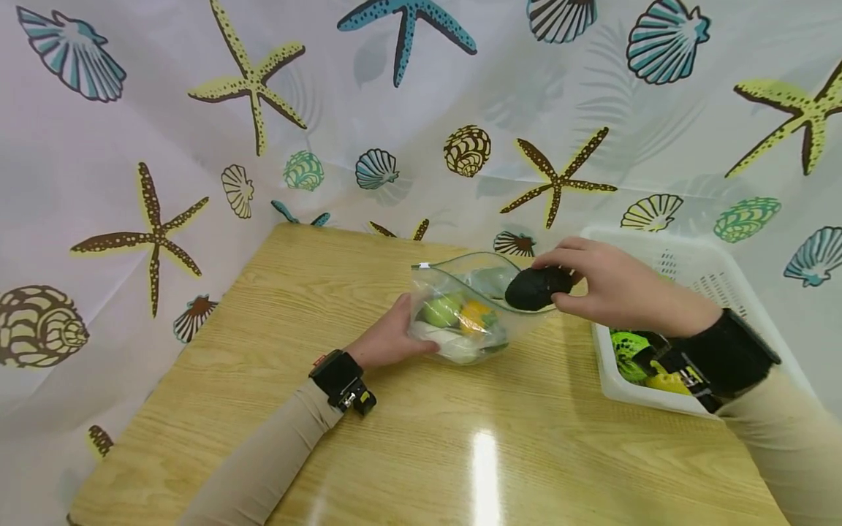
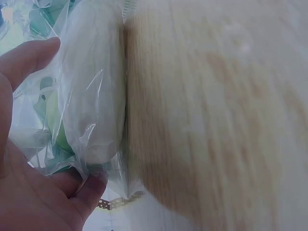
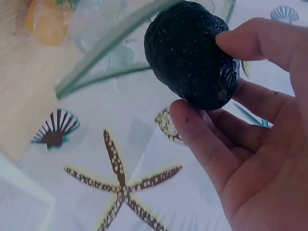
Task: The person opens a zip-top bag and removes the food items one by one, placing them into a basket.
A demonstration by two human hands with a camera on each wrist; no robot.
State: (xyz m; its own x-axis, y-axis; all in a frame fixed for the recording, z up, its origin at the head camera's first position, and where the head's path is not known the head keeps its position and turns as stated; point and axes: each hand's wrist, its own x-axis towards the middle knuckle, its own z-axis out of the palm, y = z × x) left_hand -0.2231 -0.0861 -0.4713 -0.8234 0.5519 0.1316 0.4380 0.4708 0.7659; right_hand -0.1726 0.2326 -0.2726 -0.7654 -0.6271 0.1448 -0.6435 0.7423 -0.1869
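Note:
A clear zip bag (image 1: pixel 520 330) stands on the table with its mouth open. My left hand (image 1: pixel 388 340) grips its left side, thumb in front and fingers curled at its end in the left wrist view. Inside lie a green apple-like fruit (image 1: pixel 442 310), an orange fruit with a green leafy part (image 1: pixel 475 318) and a pale, long piece (image 2: pixel 94 82) along the bottom. My right hand (image 1: pixel 625 285) holds a dark avocado (image 3: pixel 190 55) between thumb and fingers. In the head view the avocado overlaps the right end of the bag's mouth.
A white perforated basket (image 1: pixel 730 267) stands at the right, under my right forearm. In it show a green kiwi-patterned piece (image 1: pixel 628 356) and a yellow piece (image 1: pixel 667 383). A shell-and-starfish curtain (image 1: pixel 421 109) hangs behind the wooden table (image 1: pixel 316 292).

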